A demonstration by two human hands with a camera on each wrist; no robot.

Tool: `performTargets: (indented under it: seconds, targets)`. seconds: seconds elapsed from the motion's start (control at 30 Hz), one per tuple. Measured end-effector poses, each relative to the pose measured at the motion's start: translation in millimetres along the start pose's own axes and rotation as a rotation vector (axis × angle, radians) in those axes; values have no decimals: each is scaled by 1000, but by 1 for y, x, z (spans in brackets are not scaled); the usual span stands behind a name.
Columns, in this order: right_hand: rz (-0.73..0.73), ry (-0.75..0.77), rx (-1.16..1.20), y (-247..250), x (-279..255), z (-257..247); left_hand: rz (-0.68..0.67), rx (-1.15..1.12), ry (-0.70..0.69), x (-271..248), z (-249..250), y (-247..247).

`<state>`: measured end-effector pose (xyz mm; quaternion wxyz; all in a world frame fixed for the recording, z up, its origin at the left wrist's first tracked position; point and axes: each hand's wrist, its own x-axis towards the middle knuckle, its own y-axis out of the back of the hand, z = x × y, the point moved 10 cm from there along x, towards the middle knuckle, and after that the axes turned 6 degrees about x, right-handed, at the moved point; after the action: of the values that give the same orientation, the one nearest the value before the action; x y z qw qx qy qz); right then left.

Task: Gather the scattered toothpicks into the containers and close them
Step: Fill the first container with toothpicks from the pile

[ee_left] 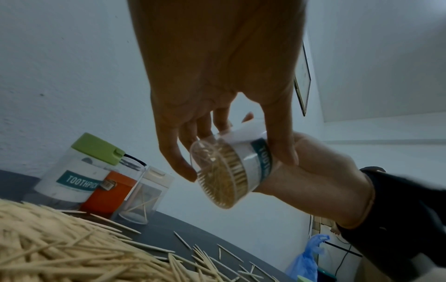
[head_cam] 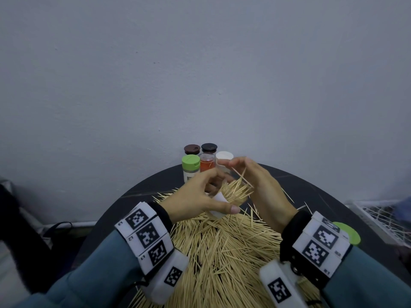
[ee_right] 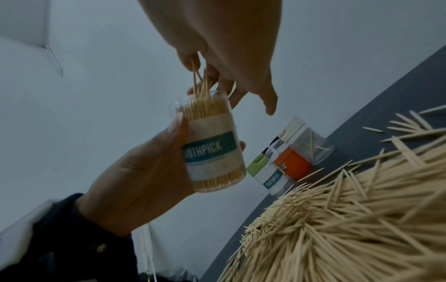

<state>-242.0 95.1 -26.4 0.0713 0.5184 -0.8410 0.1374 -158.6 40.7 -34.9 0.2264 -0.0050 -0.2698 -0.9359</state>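
The round dark table point(head_cam: 311, 187) stood against a pale wall beneath a heaped mass of wooden toothpicks point(head_cam: 224, 245). The left hand point(head_cam: 195, 196) gripped a clear labelled plastic container point(ee_right: 212, 150), mouth up; directly above it, the right hand point(head_cam: 255, 181) pinched a few toothpicks, points down along the container's axis.
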Motion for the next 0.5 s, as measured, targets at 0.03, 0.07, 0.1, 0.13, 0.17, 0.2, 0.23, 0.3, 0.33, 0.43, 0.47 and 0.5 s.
performTargets:
  seconds: [0.03,0.07,0.1,0.13,0.17,0.2,0.23,0.3,0.33,0.43,0.47,0.5]
  targets:
    - [21,-8,-20,3,0,2,-8,14,1,0,0,-1]
    - [33,-13,-56,4,0,4,-13,28,1,0,0,-2]
    - [35,-16,-88,5,0,5,-13,39,2,1,0,-2]
    - [33,-16,-109,5,-1,5,-11,41,2,1,-1,-2]
    - [24,-10,-125,4,-1,4,-2,38,1,1,-1,0]
    - [5,2,-131,1,-1,1,12,34,4,1,-1,2]
    - [-23,14,-118,-2,-2,-1,32,26,12,0,-1,5]
    - [-73,24,-39,-7,-2,-4,68,-14,35,1,-3,10]
    - [-79,22,-11,-7,-2,-4,77,-38,46,0,-4,12]
    - [-113,21,-59,-8,0,-4,98,-90,76,1,-7,16]
    - [-143,14,-76,-10,0,-4,105,-105,79,1,-8,17]
    - [-171,1,-84,-12,0,-4,116,-123,83,1,-9,18]
